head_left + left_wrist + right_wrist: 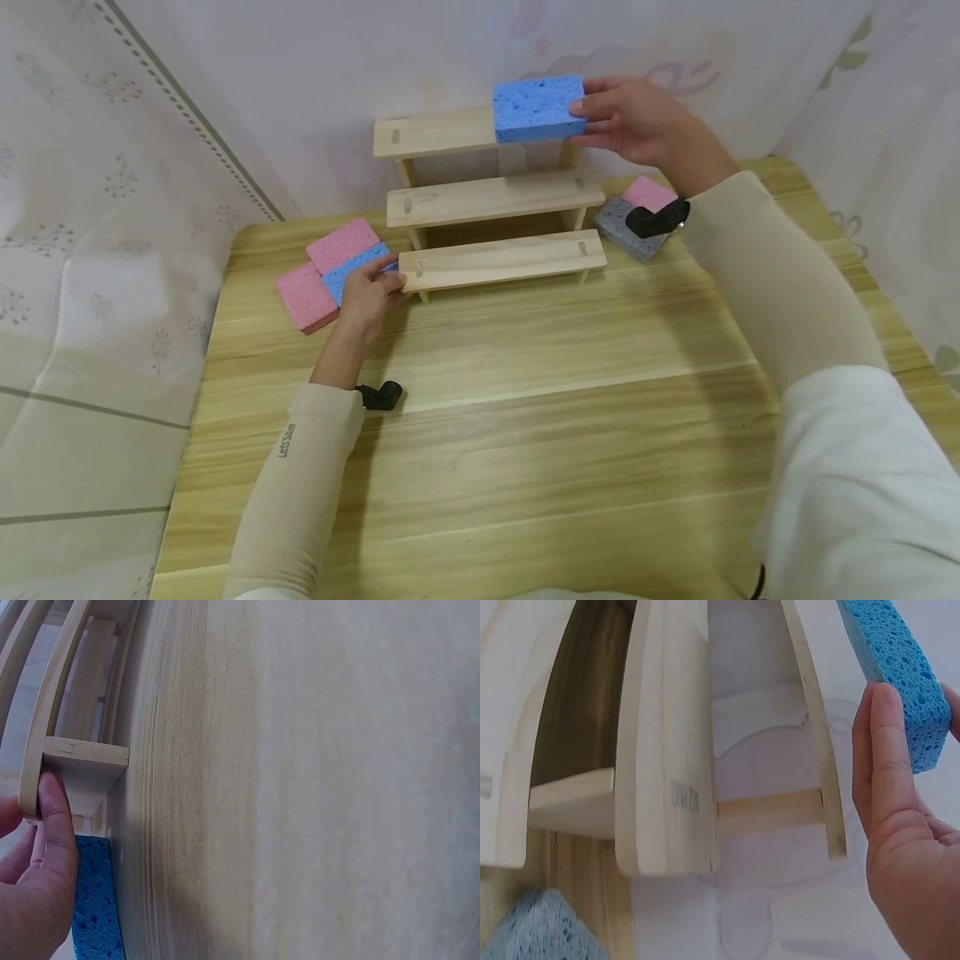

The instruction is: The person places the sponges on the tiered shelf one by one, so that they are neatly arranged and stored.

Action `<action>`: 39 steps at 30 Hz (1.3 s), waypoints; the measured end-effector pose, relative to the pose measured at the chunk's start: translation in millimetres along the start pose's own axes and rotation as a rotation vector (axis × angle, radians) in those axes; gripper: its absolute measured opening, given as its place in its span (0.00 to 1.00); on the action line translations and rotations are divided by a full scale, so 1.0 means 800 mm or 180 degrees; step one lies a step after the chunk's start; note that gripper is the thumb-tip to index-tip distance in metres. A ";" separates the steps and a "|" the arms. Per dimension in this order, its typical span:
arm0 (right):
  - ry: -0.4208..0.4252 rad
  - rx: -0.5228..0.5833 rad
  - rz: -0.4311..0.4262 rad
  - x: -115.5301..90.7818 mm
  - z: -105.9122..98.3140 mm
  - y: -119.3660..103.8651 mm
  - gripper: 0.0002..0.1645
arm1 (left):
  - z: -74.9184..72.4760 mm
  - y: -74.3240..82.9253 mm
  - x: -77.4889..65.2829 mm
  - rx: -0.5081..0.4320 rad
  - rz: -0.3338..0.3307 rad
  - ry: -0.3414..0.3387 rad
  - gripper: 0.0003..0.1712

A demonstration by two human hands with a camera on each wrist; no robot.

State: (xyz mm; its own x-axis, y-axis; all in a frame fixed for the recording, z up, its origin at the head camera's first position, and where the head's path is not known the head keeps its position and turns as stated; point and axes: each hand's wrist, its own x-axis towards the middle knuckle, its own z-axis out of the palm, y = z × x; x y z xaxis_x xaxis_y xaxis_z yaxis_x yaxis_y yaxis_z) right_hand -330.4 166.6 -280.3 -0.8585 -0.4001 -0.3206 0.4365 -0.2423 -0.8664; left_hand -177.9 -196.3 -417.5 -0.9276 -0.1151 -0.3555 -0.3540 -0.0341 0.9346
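Observation:
My right hand [637,121] grips one end of a blue sponge [538,108], held above the top step of a three-tier wooden shelf [502,260]. In the right wrist view, fingers lie along one face of this blue sponge [904,682], apart from the top board. My left hand [367,296] pinches the left end of the shelf's lowest board; the left wrist view shows thumb and fingers on either side of that board [52,697]. Beside the left hand lies another blue sponge [352,268], between two pink sponges [307,297].
Right of the shelf, a grey sponge [630,229] and a pink sponge [649,193] lie on the wooden table [525,433], partly behind the right wrist's black camera mount [658,218]. A patterned curtain [300,83] hangs behind the shelf.

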 end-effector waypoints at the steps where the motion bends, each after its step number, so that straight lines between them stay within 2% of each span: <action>1: 0.0012 0.0022 0.0015 0.003 0.003 0.001 0.37 | 0.000 0.000 0.000 0.0024 0.0003 -0.0002 0.29; 8: 0.0072 -0.0029 0.0051 0.020 0.016 0.005 0.42 | 0.000 -0.001 0.002 0.0048 0.0025 0.0000 0.29; 15: 0.0078 -0.0117 0.0069 0.033 0.029 0.008 0.51 | 0.001 0.000 0.001 0.0017 0.0021 -0.0003 0.29; 27: -0.0098 -0.0291 0.0036 0.048 0.075 0.010 0.48 | -0.001 0.001 -0.003 0.0039 0.0019 0.0039 0.28; 39: -0.0022 -0.0254 0.0135 0.059 0.095 0.015 0.47 | 0.001 0.001 -0.002 0.0084 0.0039 0.0011 0.28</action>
State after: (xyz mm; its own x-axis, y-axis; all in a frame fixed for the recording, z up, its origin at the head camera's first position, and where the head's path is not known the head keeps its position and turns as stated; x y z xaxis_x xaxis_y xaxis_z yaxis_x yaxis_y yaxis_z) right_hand -345.3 77.6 -276.3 -0.8378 -0.4146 -0.3553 0.4494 -0.1539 -0.8800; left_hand -176.6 -195.4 -415.9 -0.9315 -0.1189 -0.3438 -0.3455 -0.0065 0.9384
